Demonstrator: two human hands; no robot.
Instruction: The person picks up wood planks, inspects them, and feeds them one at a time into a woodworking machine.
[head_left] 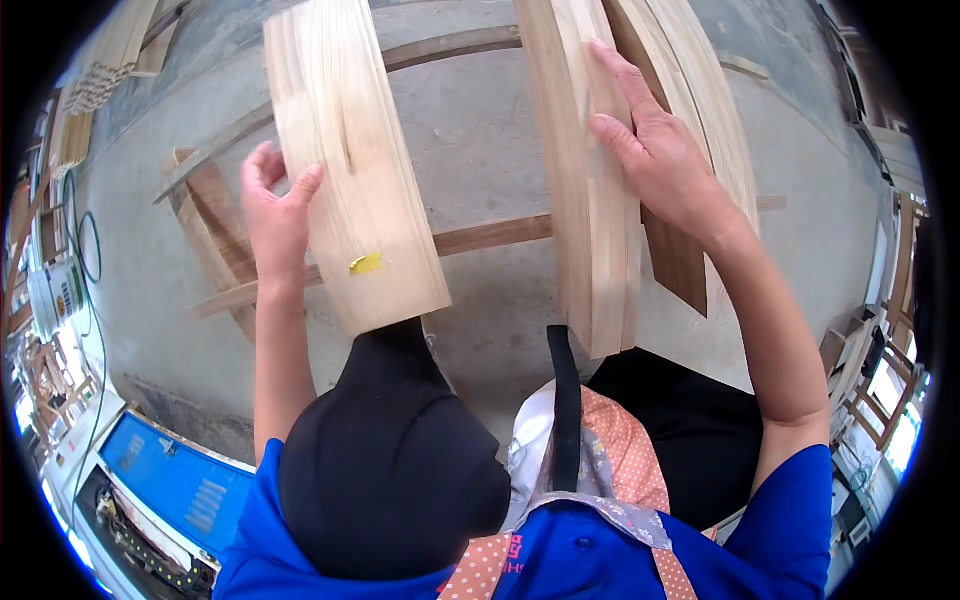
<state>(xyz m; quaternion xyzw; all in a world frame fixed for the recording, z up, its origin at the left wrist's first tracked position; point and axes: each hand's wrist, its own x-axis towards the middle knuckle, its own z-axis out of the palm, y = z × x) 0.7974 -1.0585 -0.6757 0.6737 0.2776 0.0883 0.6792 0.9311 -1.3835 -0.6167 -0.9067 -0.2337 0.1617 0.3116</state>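
A wide pale wooden board lies lengthwise in front of me on the left, with a small piece of yellow tape near its close end. My left hand is at the board's left edge, thumb and curled fingers apart, the thumb at or very near the wood. To the right, several narrower boards stand side by side as a bundle. My right hand rests along the bundle's right side, its fingers stretched forward and its thumb apart. Neither hand is wrapped round anything.
Wooden rails of a low stand run crosswise beneath the boards. More pale boards and a darker plank lie right of the bundle. A blue panel, a white bucket and a green hose are at left.
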